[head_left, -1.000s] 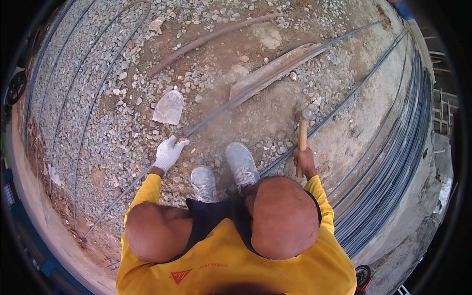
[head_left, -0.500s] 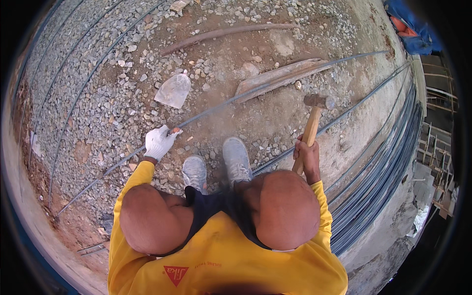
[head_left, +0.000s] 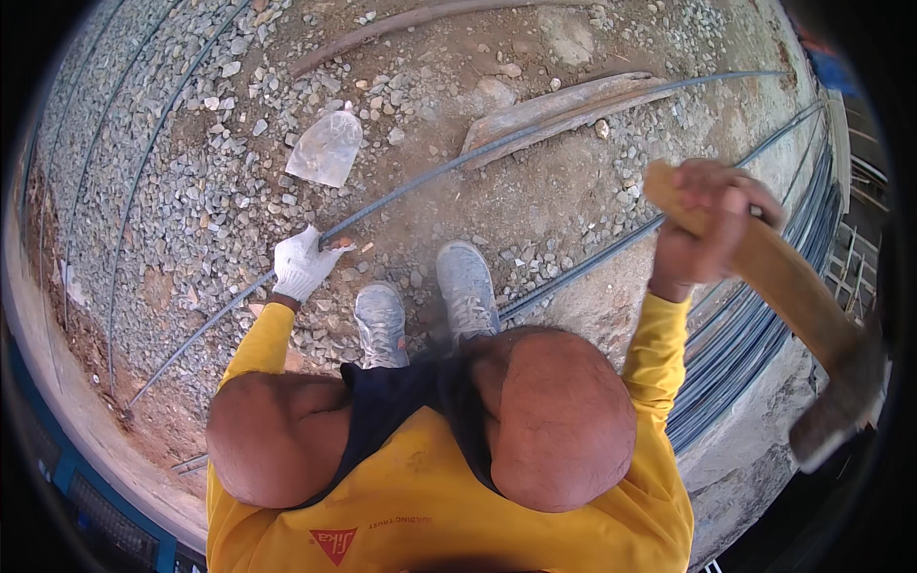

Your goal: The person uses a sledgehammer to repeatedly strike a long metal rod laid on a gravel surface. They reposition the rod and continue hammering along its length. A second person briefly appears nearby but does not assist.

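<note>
My left hand (head_left: 304, 265), in a white glove, is closed around a long thin steel bar (head_left: 411, 185) that slants across the ground. The bar runs from lower left to upper right, passing over a weathered wooden board (head_left: 544, 119). Raised at the right, my bare right hand (head_left: 712, 224) is wrapped round the wooden handle of a hammer (head_left: 798, 296). The hammer's heavy metal head (head_left: 841, 401) hangs outward at the right rim, somewhat blurred. My shoes (head_left: 466, 286) stand on the near side of the bar.
A thick bundle of steel bars (head_left: 755, 358) lies at the right, and more bars (head_left: 143, 181) stretch over the gravel (head_left: 215, 153) at the left. A clear plastic bag (head_left: 326, 149) lies beyond my left hand. Farther off is a brown pole (head_left: 401, 33).
My right hand has lifted the hammer up and rightward, and its head has swung from pointing away to the lower right. My left hand stays on the bar, its fingers slightly shifted.
</note>
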Demonstrator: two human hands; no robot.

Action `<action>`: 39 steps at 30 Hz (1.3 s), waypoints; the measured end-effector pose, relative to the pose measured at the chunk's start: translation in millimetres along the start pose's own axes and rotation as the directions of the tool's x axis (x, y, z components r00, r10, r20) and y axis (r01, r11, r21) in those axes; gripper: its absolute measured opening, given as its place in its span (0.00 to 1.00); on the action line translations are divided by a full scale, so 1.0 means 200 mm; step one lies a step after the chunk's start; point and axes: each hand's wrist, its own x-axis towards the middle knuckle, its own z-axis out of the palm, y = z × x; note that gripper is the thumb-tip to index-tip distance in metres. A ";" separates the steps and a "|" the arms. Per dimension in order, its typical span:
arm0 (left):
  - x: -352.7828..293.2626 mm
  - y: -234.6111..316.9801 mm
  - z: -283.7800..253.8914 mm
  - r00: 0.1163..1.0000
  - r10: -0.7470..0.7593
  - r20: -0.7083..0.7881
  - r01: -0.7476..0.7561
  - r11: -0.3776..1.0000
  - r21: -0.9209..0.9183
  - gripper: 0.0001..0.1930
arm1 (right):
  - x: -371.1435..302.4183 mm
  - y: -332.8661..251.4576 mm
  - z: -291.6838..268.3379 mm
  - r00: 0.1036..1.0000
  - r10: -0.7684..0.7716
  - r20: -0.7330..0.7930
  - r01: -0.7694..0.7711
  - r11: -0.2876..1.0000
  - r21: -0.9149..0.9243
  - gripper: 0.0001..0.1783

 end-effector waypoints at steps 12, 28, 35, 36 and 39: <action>0.00 -0.06 -0.04 0.994 0.094 0.064 -0.094 0.996 -0.007 0.36 | -0.50 0.22 -0.41 0.684 0.727 0.065 -0.720 0.686 -0.102 0.17; 0.01 -0.07 -0.04 0.989 0.134 0.057 -0.137 0.990 0.036 0.33 | -0.91 0.63 -0.01 0.314 0.948 0.049 -0.924 0.317 -0.212 0.14; -0.02 -0.06 0.00 0.995 0.102 -0.011 -0.102 0.994 0.042 0.34 | -0.50 0.18 -0.39 0.640 0.760 0.109 -0.752 0.649 -0.114 0.19; -0.02 -0.06 0.01 0.996 0.090 -0.012 -0.089 0.994 0.068 0.34 | -0.34 0.04 -0.36 0.709 0.705 0.025 -0.703 0.709 -0.057 0.21; -0.03 -0.04 0.03 0.999 0.040 0.010 -0.040 0.994 0.101 0.33 | 0.18 -0.33 -0.31 0.946 0.323 0.018 -0.323 0.937 0.134 0.20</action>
